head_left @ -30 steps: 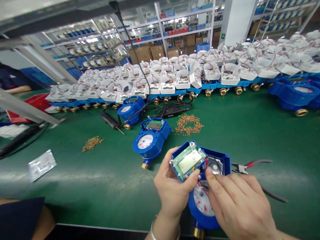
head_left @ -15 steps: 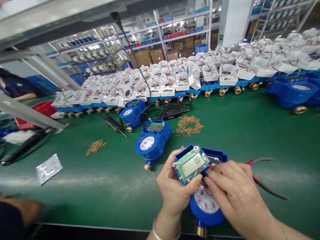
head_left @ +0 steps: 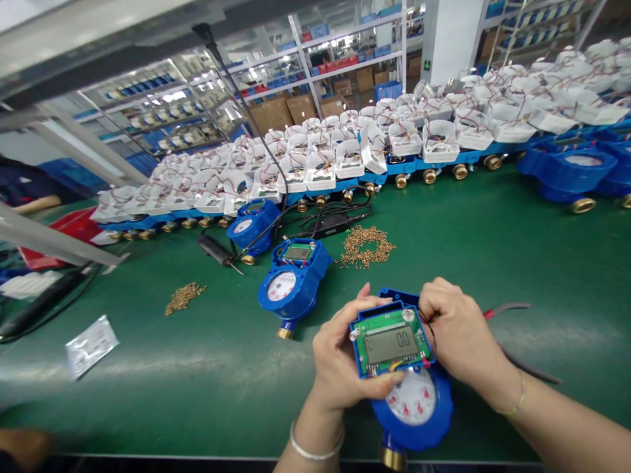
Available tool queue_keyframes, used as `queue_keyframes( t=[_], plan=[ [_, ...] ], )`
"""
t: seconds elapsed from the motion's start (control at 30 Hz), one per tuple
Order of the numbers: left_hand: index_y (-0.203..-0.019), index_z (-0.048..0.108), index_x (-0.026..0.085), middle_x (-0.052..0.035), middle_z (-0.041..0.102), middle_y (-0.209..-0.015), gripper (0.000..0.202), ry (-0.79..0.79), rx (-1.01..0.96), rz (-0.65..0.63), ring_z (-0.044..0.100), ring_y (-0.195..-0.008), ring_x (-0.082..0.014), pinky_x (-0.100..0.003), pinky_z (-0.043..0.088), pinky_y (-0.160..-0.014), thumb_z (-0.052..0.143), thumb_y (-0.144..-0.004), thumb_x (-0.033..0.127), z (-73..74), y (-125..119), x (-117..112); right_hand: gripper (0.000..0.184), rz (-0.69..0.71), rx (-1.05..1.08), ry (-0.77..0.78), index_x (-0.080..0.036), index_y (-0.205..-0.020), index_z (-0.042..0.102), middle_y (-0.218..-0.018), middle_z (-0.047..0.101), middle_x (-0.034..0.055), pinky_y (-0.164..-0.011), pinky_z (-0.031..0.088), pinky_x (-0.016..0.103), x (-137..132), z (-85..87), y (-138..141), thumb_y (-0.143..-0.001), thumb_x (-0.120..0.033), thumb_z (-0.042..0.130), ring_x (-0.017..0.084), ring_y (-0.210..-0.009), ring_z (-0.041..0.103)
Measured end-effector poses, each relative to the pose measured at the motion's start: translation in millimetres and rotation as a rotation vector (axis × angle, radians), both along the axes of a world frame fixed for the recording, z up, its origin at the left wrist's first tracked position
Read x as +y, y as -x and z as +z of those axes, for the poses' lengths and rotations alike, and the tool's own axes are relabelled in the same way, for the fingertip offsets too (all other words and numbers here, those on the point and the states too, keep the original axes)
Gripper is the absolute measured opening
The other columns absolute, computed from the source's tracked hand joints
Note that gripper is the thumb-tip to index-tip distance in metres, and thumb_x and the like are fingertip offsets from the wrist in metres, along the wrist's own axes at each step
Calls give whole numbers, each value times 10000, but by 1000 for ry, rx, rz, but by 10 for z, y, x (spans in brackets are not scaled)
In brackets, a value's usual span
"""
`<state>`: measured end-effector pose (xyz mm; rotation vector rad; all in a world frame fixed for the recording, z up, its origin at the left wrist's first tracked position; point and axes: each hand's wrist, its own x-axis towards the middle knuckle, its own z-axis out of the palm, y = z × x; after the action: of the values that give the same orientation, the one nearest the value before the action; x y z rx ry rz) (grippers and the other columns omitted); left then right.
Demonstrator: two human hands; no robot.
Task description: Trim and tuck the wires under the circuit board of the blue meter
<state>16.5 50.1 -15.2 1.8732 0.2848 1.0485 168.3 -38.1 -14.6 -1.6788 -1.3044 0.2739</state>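
Note:
My left hand (head_left: 335, 361) grips a blue-framed display module (head_left: 393, 341), thumb along its lower edge and fingers over the top left. The module has a green circuit board, and its lit screen reads 0.0. It is held tilted over a blue water meter (head_left: 436, 420) with a round white dial and a brass fitting, hiding most of the upper housing. At the module's right edge, my right hand (head_left: 456, 328) is closed with curled fingers. A thin black wire (head_left: 432, 335) loops out beside those fingertips; what they pinch is hidden.
Red-and-grey-handled pliers (head_left: 530, 364) lie partly behind my right forearm. Further left are another water meter (head_left: 296, 282), brass screw piles (head_left: 367, 246), a screwdriver-like tool (head_left: 214, 249) and a silver packet (head_left: 91, 345). Rows of white housings (head_left: 320, 167) line the back. A co-worker's arm (head_left: 37, 203) shows left.
My right hand has moved from the module's lower right corner up to its right edge, fingers now curled. The module in my left hand has turned more level and faces me more squarely.

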Motion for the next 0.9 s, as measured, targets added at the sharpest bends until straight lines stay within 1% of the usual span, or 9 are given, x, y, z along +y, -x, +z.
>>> queue_keyframes(
  t=[0.17, 0.3, 0.4, 0.5, 0.57, 0.63, 0.67, 0.73, 0.9],
  plan=[
    [-1172, 637, 183, -85, 707, -1072, 651, 37, -4, -14, 676, -1011, -288, -564, 358, -1135, 849, -593, 391, -29, -2, 0, 256, 60, -41, 113, -136, -568, 441, -583, 470, -35, -654, 241, 287, -66, 100, -64, -671, 26, 609, 122, -660, 395],
    [-1181, 635, 201, -70, 699, -1102, 627, 114, -14, 30, 654, -1079, -300, -548, 343, -1148, 840, -617, 384, -57, 35, -23, 263, 283, 104, 252, -195, -845, 451, -883, 517, -14, -721, 366, 281, -366, 160, -278, -724, -90, 660, 146, -835, 454],
    [-1196, 630, 187, -77, 700, -1113, 665, 95, -34, 33, 659, -1075, -306, -541, 360, -1141, 853, -596, 369, -67, 37, -25, 263, 375, 262, 182, -232, -1049, 407, -1064, 467, 24, -834, 432, 257, -565, 195, -381, -859, -148, 567, 140, -972, 465],
    [-1206, 624, 180, -86, 709, -1103, 701, 57, -36, 25, 666, -1065, -312, -544, 379, -1128, 867, -571, 352, -61, 24, -18, 295, 388, 249, 73, -276, -1230, 402, -1211, 436, 33, -950, 395, 225, -587, 258, -338, -955, -220, 494, 133, -1136, 435],
    [-1204, 623, 173, -96, 714, -1095, 708, 44, -31, 31, 666, -1067, -321, -553, 388, -1120, 871, -563, 345, -51, 21, -16, 226, 414, 220, 74, -299, -1204, 448, -1200, 462, 4, -949, 374, 196, -519, 295, -276, -983, -257, 475, 109, -1130, 444],
    [-1196, 627, 170, -103, 716, -1091, 694, 33, -33, 38, 672, -1055, -323, -559, 397, -1112, 867, -569, 346, -41, 22, -16, 75, 444, 240, 111, -276, -1060, 504, -1079, 509, -19, -863, 387, 186, -445, 309, -236, -995, -286, 467, 90, -1003, 483],
    [-1192, 630, 170, -103, 717, -1088, 686, 28, -35, 40, 676, -1046, -321, -561, 401, -1109, 864, -574, 352, -37, 24, -17, 74, 454, 270, 134, -253, -979, 507, -1005, 516, -23, -808, 390, 193, -420, 305, -228, -1000, -305, 459, 88, -927, 487],
    [-1187, 632, 174, -102, 717, -1080, 675, 16, -36, 36, 681, -1033, -316, -563, 405, -1108, 861, -581, 363, -30, 24, -17, 201, 471, 342, 183, -215, -861, 480, -899, 501, -17, -733, 380, 215, -402, 285, -234, -1005, -350, 441, 99, -828, 465],
    [-1198, 615, 166, -109, 711, -1075, 696, -24, -35, 19, 686, -1013, -316, -572, 417, -1100, 863, -570, 337, -33, 16, -3, 280, 481, 438, 285, -208, -839, 459, -804, 461, -10, -641, 329, 224, -436, 257, -269, -1007, -426, 409, 120, -772, 411]
  ],
)
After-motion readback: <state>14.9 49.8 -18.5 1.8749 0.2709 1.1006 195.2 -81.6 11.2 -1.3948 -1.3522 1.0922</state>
